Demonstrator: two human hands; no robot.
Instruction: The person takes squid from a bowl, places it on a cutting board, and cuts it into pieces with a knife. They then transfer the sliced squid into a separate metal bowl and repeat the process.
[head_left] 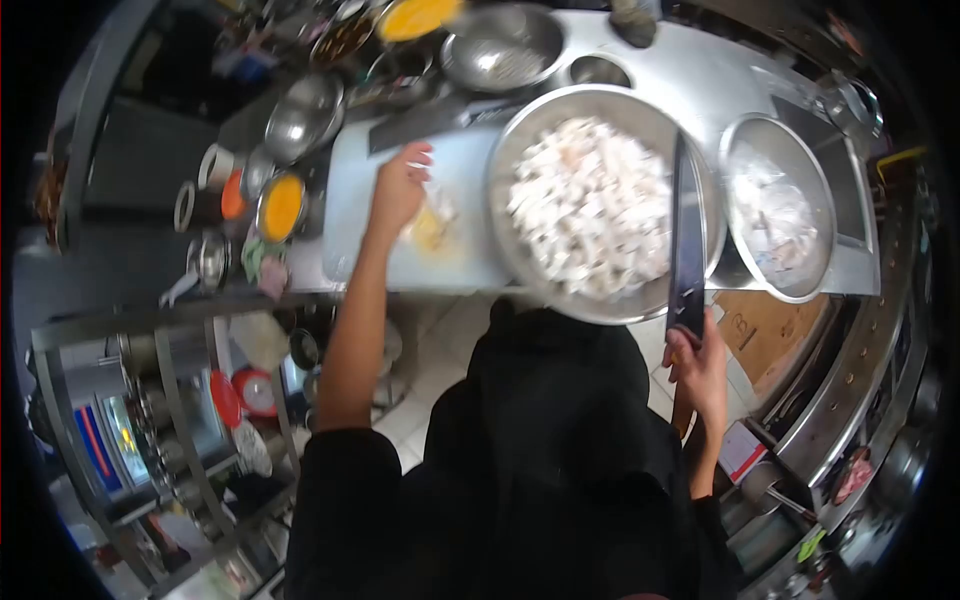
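My right hand [700, 365] is wrapped round the handle end of a cleaver [687, 235], whose long dark blade points away from me. That blade crosses over the right side of a large steel bowl [508, 235] full of chopped white pieces [590, 205], which look like meat or seafood. My left hand [402, 185] hovers above the white cutting board [350, 225], its fingers loosely bent and apart, with nothing visible in them. Just below it, yellowish scraps [432, 230] lie on the board. A dark flat blade-like thing [415, 127] rests along the board's far edge.
Right of the bowl stands a steel colander or bowl [735, 150] with a clear plastic bag [775, 210] in it. Steel bowls [305, 118] and a dish of orange-yellow liquid [282, 207] sit to the left. A metal rack [180, 390] stands at lower left.
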